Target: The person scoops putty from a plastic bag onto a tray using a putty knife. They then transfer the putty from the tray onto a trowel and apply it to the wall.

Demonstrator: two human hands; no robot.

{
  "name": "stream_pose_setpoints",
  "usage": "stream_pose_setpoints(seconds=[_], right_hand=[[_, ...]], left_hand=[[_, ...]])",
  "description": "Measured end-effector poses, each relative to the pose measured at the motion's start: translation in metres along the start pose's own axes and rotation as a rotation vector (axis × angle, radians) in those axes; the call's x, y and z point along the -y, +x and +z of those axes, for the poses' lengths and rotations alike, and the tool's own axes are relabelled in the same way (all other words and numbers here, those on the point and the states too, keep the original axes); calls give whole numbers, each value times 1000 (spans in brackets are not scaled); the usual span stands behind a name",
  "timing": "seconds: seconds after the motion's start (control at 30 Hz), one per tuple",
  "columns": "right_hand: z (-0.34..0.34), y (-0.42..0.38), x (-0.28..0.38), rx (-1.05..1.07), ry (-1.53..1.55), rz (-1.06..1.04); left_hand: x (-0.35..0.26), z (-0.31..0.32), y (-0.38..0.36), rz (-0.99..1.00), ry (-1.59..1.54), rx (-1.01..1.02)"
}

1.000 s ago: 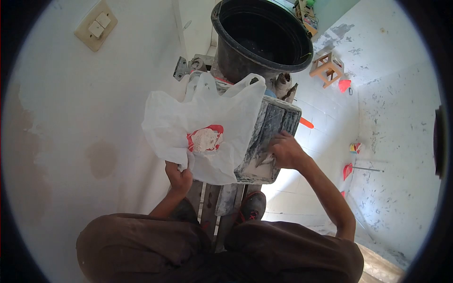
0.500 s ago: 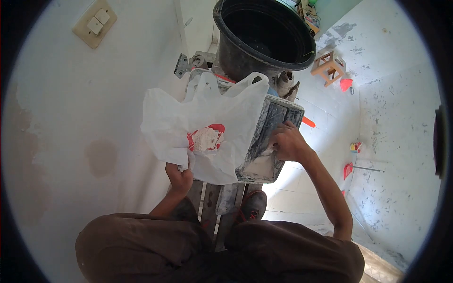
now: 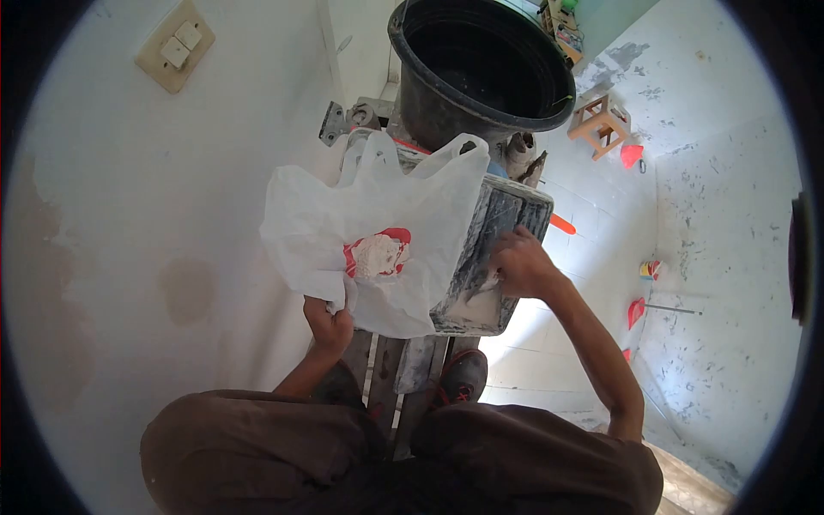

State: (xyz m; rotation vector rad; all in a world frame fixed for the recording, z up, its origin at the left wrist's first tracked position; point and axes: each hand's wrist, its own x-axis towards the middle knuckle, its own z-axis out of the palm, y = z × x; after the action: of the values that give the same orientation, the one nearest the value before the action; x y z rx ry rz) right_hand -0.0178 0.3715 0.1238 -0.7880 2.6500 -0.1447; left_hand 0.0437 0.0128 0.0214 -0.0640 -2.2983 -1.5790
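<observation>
My left hand is closed on the lower left edge of a white plastic bag. Inside the bag's opening a mound of whitish powder shows, with red around it. The bag lies over the left part of a dark, powder-smeared tray. Over the tray's right part is my right hand, its fingers curled together and pointing down. What those fingers hold, if anything, is hidden. Just below them, pale powder lies in the tray's near right corner.
Beyond the tray stands a large black tub. Wooden planks run beneath the tray, between my shoes. A wall with a light switch is close on the left. A small stool stands by the far right wall.
My right hand has shifted very slightly over the tray, its fingers still curled. The left hand keeps its hold on the bag, and the whole view has drifted a little.
</observation>
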Motion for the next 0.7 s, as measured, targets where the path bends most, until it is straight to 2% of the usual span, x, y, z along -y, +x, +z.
stream_pose_setpoints(seconds=[0.07, 0.17, 0.27, 0.33, 0.43, 0.53, 0.7], right_hand=[[-1, 3, 6, 22, 48, 54], [14, 3, 2, 12, -7, -11], [19, -2, 4, -48, -17, -64], [2, -6, 15, -63, -23, 85], [19, -5, 14, -34, -26, -22], [8, -11, 14, -73, -29, 56], [15, -7, 14, -41, -7, 34]], left_hand=[[-1, -3, -3, -9, -21, 35], [0, 0, -1, -50, -79, 75], [4, 1, -1, 20, 1, -39], [2, -2, -3, -22, -16, 30], [1, -1, -2, 0, -27, 17], [2, 3, -1, -18, -42, -31], [4, 0, -5, -6, -37, 9]])
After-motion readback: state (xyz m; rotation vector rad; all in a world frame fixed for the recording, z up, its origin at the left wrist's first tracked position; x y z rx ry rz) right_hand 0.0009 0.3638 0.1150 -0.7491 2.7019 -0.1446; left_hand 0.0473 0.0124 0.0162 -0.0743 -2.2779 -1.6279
